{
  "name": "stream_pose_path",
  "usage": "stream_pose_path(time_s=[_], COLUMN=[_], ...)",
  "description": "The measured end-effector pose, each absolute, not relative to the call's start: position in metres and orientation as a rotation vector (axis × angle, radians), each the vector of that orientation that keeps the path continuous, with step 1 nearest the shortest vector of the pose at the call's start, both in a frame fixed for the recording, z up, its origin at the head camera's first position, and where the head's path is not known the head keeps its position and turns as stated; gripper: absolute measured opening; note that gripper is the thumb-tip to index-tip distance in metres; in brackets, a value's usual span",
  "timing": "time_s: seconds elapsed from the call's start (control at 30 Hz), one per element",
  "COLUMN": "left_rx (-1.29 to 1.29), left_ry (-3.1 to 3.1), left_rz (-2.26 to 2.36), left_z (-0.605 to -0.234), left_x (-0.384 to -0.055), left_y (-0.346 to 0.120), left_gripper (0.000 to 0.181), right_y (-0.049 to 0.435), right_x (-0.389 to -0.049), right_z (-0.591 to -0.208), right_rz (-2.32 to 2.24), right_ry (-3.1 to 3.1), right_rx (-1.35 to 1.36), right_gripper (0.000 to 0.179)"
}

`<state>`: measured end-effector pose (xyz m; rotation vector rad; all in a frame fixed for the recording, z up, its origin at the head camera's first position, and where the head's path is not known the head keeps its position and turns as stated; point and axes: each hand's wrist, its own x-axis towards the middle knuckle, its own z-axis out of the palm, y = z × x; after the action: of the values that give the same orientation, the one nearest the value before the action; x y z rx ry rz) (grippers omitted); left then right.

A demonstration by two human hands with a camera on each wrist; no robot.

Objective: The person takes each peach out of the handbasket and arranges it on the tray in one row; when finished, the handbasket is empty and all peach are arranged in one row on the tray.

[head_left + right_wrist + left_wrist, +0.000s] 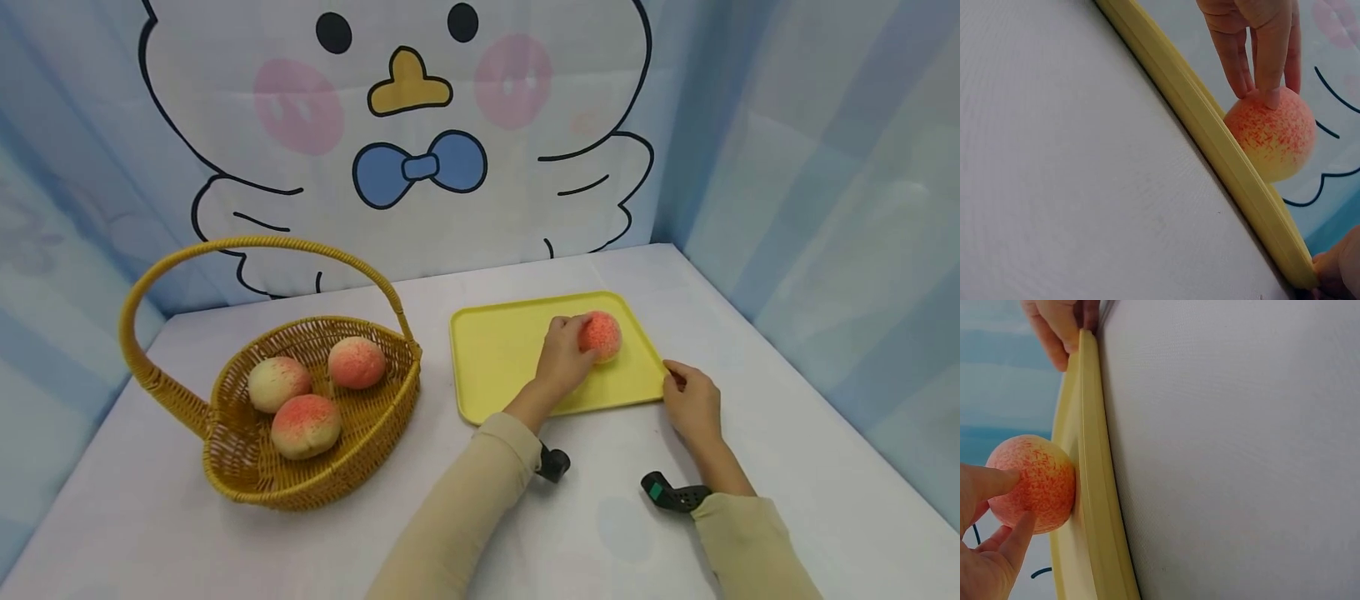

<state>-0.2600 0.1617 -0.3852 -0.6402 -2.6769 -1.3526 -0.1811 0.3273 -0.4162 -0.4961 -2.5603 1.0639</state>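
A pink-and-yellow peach (601, 337) is on the right part of a yellow tray (495, 350). My left hand (564, 357) holds this peach from its left side, thumb and fingers pressed to it in the left wrist view. At the tray's front right corner, my right hand (692, 402) pinches the rim between thumb and fingers. The right wrist view shows part of that hand (1340, 265) at the tray's end, with the peach (1275, 134) beyond the rim under the left hand's fingertips.
To the left stands a woven basket (382, 437) with a tall arched handle (262, 242). Inside it lie three peaches (306, 427). A white cloth covers the table (600, 533), and a printed curtain (420, 233) hangs behind.
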Motion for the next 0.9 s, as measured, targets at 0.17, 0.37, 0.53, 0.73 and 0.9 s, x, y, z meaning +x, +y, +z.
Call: stream_pose_path(time_s=[0.17, 0.37, 0.53, 0.73, 0.9], left_rx=[-0.630, -0.562, -0.527, -0.530, -0.533], left_ry=[-2.694, -2.693, -2.681, -2.683, -2.711], left_rz=[-1.319, -1.342, -1.305, -1.252, -1.193], left_z=[-0.382, -0.382, -0.383, -0.384, -0.382], left_x=[-0.259, -0.259, -0.256, -0.256, -0.256], left_y=[0.167, 0.177, 0.184, 0.190, 0.196], left_gripper=[0.052, 0.051, 0.052, 0.052, 0.052], right_y=[0.327, 0.327, 0.326, 0.326, 0.327], right_x=[-0.182, -0.182, -0.182, -0.181, -0.179], right_z=[-0.415, -0.414, -0.414, -0.414, -0.414], right_rz=[1.073, 1.074, 1.069, 1.058, 1.063], right_ry=[-2.550, -2.546, -2.542, -2.539, -2.547], right_rx=[-0.503, -0.486, -0.476, -0.494, -0.504], right_gripper=[0.035, 0.035, 0.035, 0.035, 0.035])
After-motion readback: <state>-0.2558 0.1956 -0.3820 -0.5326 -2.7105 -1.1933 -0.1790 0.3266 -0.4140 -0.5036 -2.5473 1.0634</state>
